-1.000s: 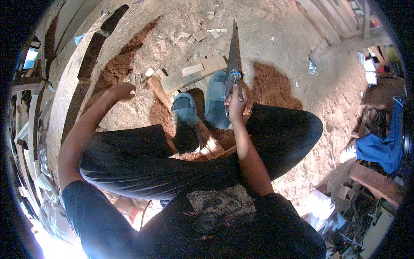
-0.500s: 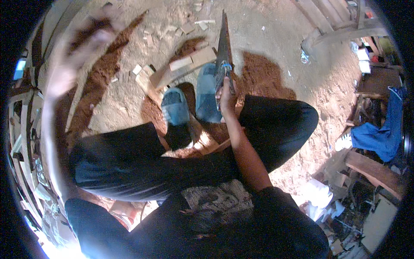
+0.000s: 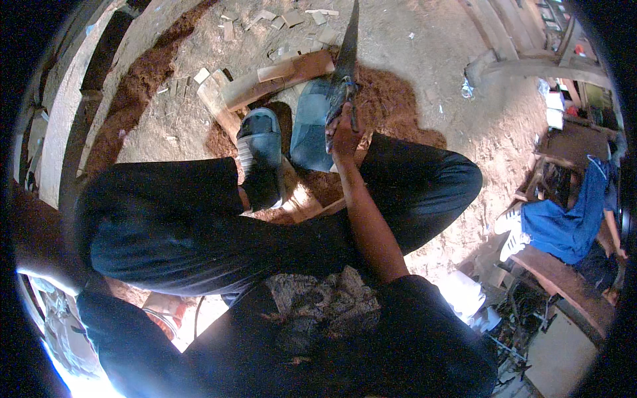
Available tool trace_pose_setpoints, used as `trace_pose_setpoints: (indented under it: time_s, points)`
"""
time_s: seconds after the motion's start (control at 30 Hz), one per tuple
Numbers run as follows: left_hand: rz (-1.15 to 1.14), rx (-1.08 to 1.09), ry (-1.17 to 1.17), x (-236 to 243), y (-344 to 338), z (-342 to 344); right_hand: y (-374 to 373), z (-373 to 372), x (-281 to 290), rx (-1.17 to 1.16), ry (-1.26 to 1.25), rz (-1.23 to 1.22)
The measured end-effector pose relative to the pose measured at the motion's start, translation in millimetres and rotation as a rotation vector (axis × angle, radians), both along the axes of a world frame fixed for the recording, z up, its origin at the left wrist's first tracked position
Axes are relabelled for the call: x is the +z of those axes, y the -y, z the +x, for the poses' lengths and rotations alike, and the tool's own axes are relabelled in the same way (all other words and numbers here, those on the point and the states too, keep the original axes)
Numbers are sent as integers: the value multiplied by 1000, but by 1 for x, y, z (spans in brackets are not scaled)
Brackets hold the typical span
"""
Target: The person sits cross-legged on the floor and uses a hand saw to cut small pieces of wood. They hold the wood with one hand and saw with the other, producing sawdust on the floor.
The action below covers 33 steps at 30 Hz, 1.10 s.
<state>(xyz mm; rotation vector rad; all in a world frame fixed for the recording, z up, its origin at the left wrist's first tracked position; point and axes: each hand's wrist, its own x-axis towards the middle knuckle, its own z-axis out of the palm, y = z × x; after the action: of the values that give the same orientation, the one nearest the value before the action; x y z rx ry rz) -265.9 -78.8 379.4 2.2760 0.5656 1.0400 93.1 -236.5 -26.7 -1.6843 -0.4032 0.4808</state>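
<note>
My right hand (image 3: 345, 136) is closed around the handle of a handsaw (image 3: 347, 53), whose blade points away from me. Bluish-grey slippers are on my feet, the right slipper (image 3: 312, 123) just left of the saw handle and the left slipper (image 3: 259, 142) beyond my crossed leg. Past them a wooden board (image 3: 242, 94) lies on the ground, with a lighter wood block (image 3: 276, 71) against it. At the left rim only part of my left arm (image 3: 43, 229) shows; the left hand is out of sight.
Reddish sawdust (image 3: 391, 99) covers the dirt floor near my feet. Wood offcuts (image 3: 292, 18) lie farther off. A wooden post (image 3: 83, 126) rises at the left. At the right, another person in blue trousers (image 3: 564, 222) is beside a timber beam (image 3: 557, 285) and scattered scrap.
My left arm, blurred and raised at the left before, has swung back to the rim and its hand has left the view. The right hand still grips the saw. The view has shifted slightly.
</note>
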Motion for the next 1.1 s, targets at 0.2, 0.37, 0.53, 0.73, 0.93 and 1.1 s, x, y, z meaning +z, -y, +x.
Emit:
trace_pose_setpoints:
  time_s: [0.2, 0.37, 0.53, 0.73, 0.93, 1.1]
  points:
    - [21, 102, 1, 13, 8, -25, -12, -17, 46, 69, -355, 122]
    - [12, 114, 68, 5, 7, -30, -8, -10, 71, 17, -361, 47]
    - [12, 106, 85, 5, 0, -6, -15, -22, 62, -19, -390, 30]
    - [-18, 90, 144, 9, -26, 33, -24, -32, 68, -47, -374, 108]
    - [-181, 126, 278, 9, -70, 94, -23, -26, 49, -33, -294, -39]
    - [-609, 263, 48, -66, -129, 129, 3, 19, -2, -146, -77, -47]
